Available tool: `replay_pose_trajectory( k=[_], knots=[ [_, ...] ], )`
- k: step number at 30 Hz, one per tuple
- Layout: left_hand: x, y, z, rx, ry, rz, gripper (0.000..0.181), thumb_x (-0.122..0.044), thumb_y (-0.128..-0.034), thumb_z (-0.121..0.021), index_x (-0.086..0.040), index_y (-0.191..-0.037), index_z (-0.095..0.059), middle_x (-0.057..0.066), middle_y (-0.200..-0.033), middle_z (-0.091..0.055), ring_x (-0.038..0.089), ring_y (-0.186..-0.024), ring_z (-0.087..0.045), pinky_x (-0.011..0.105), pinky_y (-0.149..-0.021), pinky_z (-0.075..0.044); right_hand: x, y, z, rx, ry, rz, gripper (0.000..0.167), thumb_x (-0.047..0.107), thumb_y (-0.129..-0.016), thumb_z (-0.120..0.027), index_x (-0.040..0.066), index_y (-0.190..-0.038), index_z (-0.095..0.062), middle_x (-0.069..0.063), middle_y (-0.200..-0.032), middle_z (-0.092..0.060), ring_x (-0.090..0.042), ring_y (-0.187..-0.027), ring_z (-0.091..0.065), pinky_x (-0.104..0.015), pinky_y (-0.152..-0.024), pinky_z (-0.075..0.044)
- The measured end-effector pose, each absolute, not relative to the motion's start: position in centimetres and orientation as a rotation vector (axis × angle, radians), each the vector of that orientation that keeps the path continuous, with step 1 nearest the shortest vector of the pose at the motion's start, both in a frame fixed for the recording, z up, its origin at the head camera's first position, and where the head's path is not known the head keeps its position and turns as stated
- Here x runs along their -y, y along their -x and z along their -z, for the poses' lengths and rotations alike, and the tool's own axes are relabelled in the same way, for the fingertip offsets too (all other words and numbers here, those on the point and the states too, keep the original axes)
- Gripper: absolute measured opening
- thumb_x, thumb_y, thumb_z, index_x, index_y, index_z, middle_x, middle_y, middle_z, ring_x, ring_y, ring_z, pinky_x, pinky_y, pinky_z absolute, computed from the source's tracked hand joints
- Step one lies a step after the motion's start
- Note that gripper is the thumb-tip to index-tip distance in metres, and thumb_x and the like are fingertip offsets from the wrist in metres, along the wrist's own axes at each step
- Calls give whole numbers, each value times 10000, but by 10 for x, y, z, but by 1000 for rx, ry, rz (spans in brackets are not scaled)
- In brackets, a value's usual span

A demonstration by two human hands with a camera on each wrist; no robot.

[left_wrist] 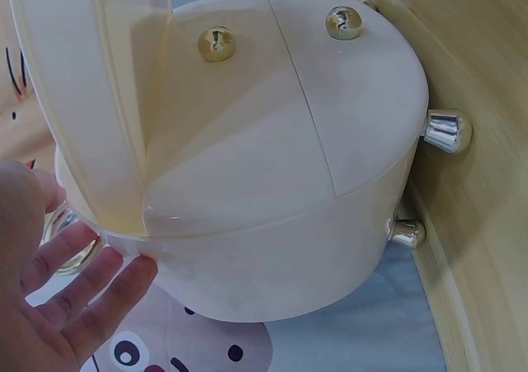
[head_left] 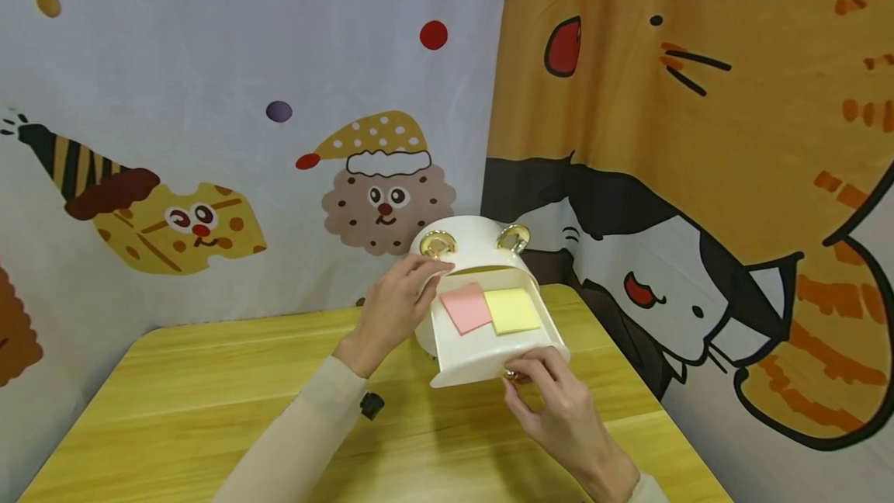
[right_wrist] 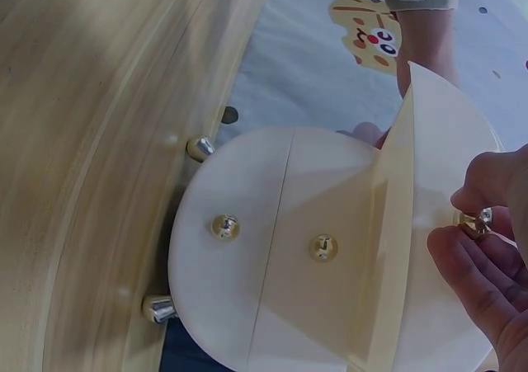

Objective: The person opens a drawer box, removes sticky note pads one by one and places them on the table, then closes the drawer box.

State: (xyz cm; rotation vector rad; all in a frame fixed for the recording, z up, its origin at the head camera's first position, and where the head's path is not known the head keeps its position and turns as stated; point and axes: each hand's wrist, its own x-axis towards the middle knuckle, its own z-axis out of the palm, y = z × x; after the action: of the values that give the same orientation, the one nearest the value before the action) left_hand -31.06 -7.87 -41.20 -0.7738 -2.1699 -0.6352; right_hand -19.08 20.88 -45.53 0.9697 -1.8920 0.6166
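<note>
A white rounded desktop cabinet [head_left: 464, 235] with two gold ear-like rings on top stands at the table's back. Its top drawer [head_left: 482, 367] is pulled out toward me. Inside lie a pink sticky-note pad [head_left: 466, 309] and a yellow sticky-note pad [head_left: 513, 311], side by side. My right hand [head_left: 562, 402] pinches the gold knob [right_wrist: 474, 222] on that drawer's front between thumb and fingers. With loosely bent fingers, my left hand [head_left: 393, 305] touches the cabinet's upper left side, near one ear ring [left_wrist: 70, 240].
Two lower fronts with gold knobs [right_wrist: 323, 247] are flush in the cabinet, which stands on short gold feet [left_wrist: 445, 131]. Under it is a wooden table [head_left: 265, 394]. A small black object [head_left: 372, 406] shows beside my left sleeve. A printed cartoon curtain [head_left: 209, 60] hangs behind.
</note>
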Motion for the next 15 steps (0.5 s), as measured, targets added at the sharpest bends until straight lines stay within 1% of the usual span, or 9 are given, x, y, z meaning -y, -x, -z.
replay_pose_trajectory(
  k=[4, 11, 15],
  knots=[
    [79, 310, 411, 2171, 778, 637, 277, -113, -1138, -767, -202, -1390, -838, 62, -1306, -805, 230, -1039, -777, 345, -730, -662, -209, 191, 455, 1891, -972, -615, 251, 218, -1135, -650, 16, -1099, -794, -89, -1094, -715, -142, -827, -752, -117, -767, -633],
    [79, 308, 410, 2160, 778, 640, 280, -108, -1131, -775, -200, -1388, -840, 62, -1302, -806, 224, -1020, -771, 330, -702, -647, -209, 191, 454, 1878, -980, -615, 257, 215, -1135, -656, 6, -1078, -795, -94, -1074, -717, -155, -821, -760, -136, -773, -648],
    [78, 310, 411, 2153, 778, 641, 283, -106, -1127, -781, -197, -1389, -840, 63, -1300, -805, 224, -1019, -768, 323, -691, -642, -210, 191, 453, 1881, -979, -602, 264, 234, -1138, -666, 14, -1082, -801, -93, -1079, -721, -167, -817, -746, -156, -751, -650]
  ],
)
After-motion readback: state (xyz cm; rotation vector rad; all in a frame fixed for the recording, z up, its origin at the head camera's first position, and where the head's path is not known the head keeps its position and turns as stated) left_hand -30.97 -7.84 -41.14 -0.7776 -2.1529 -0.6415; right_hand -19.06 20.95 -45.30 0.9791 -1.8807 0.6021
